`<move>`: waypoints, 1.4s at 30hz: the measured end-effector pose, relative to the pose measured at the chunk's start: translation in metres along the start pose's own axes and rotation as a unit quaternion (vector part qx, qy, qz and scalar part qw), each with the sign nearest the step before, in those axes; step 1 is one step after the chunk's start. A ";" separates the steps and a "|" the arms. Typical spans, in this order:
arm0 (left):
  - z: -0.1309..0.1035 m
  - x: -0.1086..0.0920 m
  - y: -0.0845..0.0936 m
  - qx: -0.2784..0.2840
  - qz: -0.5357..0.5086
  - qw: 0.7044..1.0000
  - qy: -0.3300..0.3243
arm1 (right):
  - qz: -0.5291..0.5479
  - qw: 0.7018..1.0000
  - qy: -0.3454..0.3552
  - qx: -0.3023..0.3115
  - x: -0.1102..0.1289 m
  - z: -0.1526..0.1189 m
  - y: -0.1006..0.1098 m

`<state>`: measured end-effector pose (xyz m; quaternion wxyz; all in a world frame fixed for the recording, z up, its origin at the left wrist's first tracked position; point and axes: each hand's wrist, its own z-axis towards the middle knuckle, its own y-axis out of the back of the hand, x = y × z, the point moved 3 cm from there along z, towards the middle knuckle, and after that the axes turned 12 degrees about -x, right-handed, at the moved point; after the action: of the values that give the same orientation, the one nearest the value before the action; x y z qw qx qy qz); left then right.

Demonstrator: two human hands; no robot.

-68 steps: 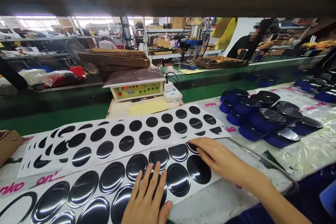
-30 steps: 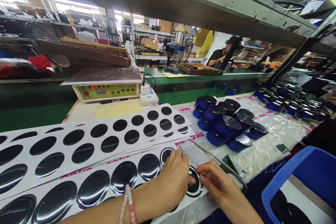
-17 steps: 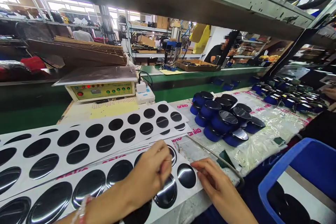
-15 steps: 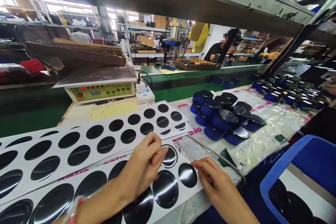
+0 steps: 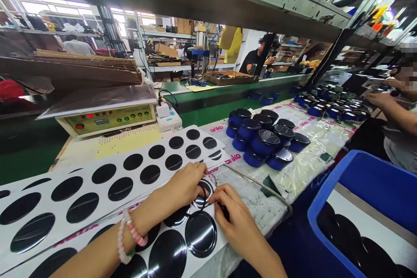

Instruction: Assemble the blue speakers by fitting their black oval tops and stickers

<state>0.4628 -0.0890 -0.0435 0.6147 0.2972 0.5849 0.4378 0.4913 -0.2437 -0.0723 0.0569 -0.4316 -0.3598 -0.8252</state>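
Observation:
White sheets (image 5: 128,203) bearing rows of glossy black discs lie across the bench. Over the right end of the front sheet, my left hand (image 5: 187,182) has its fingers closed on a thin black ring (image 5: 205,197). My right hand (image 5: 230,208) meets the ring's right side with thumb and fingers pinched together. Below the ring, a black disc (image 5: 201,234) lies on the sheet. A pink and white bead bracelet (image 5: 125,239) circles my left wrist.
Stacked blue cups with black tops (image 5: 260,139) stand beyond my hands. A blue bin (image 5: 314,208) holding black discs is at right. A control box (image 5: 107,117) sits behind the sheets. An overhead shelf crosses above. A person works at far right.
My hands have come closer together, and the thin black ring now shows between them. The right hand moved left. The view has turned right, showing more of the bin and a person.

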 end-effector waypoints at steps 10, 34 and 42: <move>-0.016 0.001 0.001 -0.027 -0.014 1.000 0.002 | -0.001 1.000 0.008 -0.029 -0.003 0.001 -0.001; -0.067 -0.028 0.023 0.075 -0.140 0.987 -0.028 | 0.000 1.000 0.016 0.004 -0.008 0.001 -0.002; -0.050 -0.022 -0.001 0.109 0.001 0.993 -0.047 | 0.008 1.000 0.006 -0.012 -0.012 0.000 -0.003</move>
<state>0.4156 -0.1160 -0.0409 0.6047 0.3832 0.5998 0.3574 0.4975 -0.2445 -0.0831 0.0598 -0.4303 -0.3460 -0.8316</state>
